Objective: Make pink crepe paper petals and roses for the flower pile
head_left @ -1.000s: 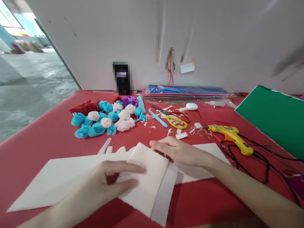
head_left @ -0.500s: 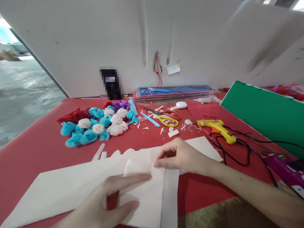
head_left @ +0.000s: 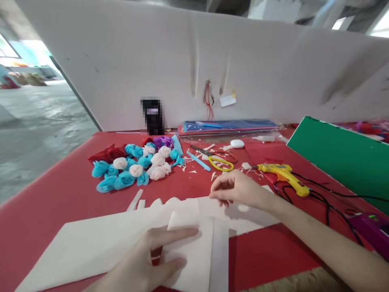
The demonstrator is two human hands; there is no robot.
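Observation:
A long white paper sheet (head_left: pixel 100 239) lies across the front of the table, its far edge partly scalloped. Over it sits a folded white piece (head_left: pixel 194 259), with a greyish-white strip (head_left: pixel 220 259) showing along its right side. My left hand (head_left: pixel 146 255) rests on the folded piece, index finger stretched flat over it and thumb spread below. Just above the sheet's far edge, my right hand (head_left: pixel 240 188) hovers with loosely bent fingers, apart from the folded piece; I see nothing in it. Beyond it lie scissors (head_left: pixel 220 162) with yellow and orange handles.
Blue, white, red and purple paper flowers (head_left: pixel 133 166) cluster at left. A light-blue pen (head_left: pixel 199 161) lies among paper scraps. To the right are a yellow glue gun (head_left: pixel 284 174) with black cables, a green board (head_left: pixel 340 158) and a purple device (head_left: pixel 370 231). Packaged coloured sheets (head_left: pixel 231 125) lie behind.
My right hand has lifted off the folded piece and moved slightly up and away from it. The left hand keeps its place on the paper. The whole view has tilted upward.

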